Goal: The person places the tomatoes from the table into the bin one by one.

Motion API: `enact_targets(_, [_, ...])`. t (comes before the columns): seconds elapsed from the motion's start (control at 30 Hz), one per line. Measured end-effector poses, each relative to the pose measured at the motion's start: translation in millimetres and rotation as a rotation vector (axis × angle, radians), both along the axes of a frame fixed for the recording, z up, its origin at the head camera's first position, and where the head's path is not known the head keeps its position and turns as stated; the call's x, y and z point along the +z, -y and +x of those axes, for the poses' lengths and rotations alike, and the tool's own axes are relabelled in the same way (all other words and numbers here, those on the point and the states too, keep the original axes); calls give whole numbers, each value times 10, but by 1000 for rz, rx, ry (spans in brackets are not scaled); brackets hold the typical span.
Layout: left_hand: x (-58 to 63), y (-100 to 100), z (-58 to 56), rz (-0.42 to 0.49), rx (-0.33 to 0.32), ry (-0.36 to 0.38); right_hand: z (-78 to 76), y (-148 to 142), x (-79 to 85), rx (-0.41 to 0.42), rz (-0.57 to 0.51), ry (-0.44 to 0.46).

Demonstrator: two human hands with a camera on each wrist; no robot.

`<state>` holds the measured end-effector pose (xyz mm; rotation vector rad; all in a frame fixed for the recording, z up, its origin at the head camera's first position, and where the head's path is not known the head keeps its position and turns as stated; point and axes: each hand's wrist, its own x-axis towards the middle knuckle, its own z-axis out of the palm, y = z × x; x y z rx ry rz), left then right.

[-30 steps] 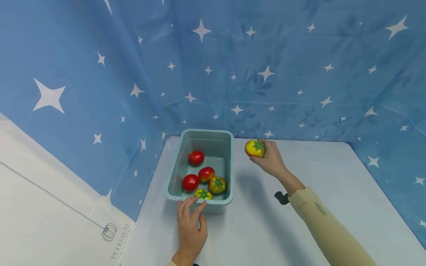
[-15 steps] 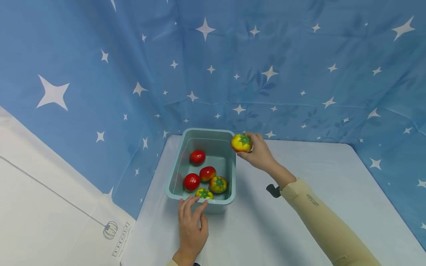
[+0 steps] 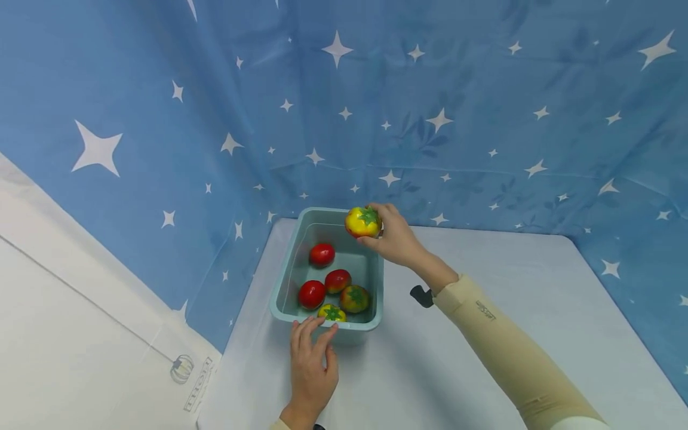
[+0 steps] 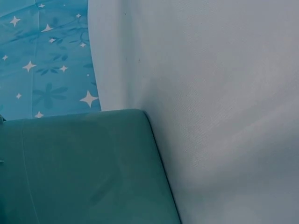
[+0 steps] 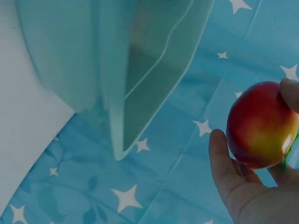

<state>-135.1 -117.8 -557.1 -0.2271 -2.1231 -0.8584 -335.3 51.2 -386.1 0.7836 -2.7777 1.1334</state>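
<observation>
My right hand (image 3: pixel 395 239) grips a yellow-and-red toy tomato (image 3: pixel 362 223) with a green leafy top, raised over the back right of a blue-green plastic bin (image 3: pixel 380 286). In the right wrist view, thumb and fingers curl round the same tomato (image 5: pixel 261 125), its red-to-yellow side showing. My left hand (image 3: pixel 312 373) rests at the bin's near rim, fingers loosely bent and thumb apart. Inside the bin lie several more tomatoes, among them a red one (image 3: pixel 322 254) farther back and a yellow one (image 3: pixel 332 313) by the near wall, partly hidden by the rim.
The bin stands on a table with a white cloth (image 3: pixel 494 280), toward its left back. A blue star-patterned curtain (image 3: pixel 457 149) hangs directly behind the table and along the left. A pale printed sheet (image 3: pixel 97 334) lies at the lower left.
My right hand has carried the tomato leftward, from beside the bin to over its back right part. My left hand has stayed at the near rim.
</observation>
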Motion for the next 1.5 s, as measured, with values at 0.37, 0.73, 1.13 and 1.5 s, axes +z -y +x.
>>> enact_targets(0.37, [-16,8,11,1,-6,45,26,299,99,72,-13,-29])
enact_targets(0.73, [-12,19,2,11,-13,41,-57,488,106,74,14,-13])
enact_targets(1.13, [-2,16,-25,5,-14,18,-115,637,102,78,15,18])
enact_targets(1.5, [-16,26,-31,5,-8,10,-149,617,-19,96,27,13])
